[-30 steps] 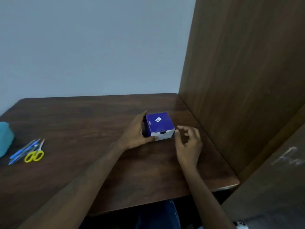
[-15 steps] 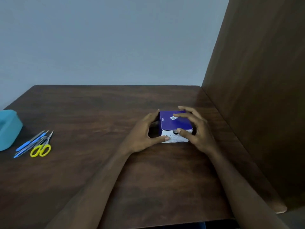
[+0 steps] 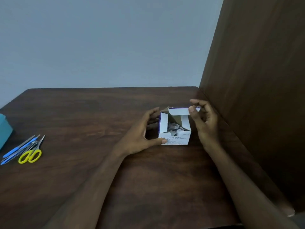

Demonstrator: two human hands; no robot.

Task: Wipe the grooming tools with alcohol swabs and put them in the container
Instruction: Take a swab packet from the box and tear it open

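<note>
A blue and white box of alcohol swabs (image 3: 177, 139) stands on the dark wooden table, its top flaps open and swab packets (image 3: 174, 128) visible inside. My left hand (image 3: 142, 136) grips the box's left side, thumb on the front face. My right hand (image 3: 204, 119) pinches the raised lid flap at the box's far right edge. The grooming tools lie far left: yellow-handled scissors (image 3: 30, 155), blue-handled tools (image 3: 18, 149) and metal tweezers, bunched together. A teal container (image 3: 5, 129) sits at the left edge, partly cut off.
A tall brown wooden panel (image 3: 255, 80) rises along the table's right side, close to my right hand. A pale wall stands behind the table (image 3: 82, 113). The table's front right corner (image 3: 290, 214) shows near my right forearm.
The box lid was closed under both hands; now my right hand has lifted it and the flaps stand open, showing the swabs. The view has shifted slightly left.
</note>
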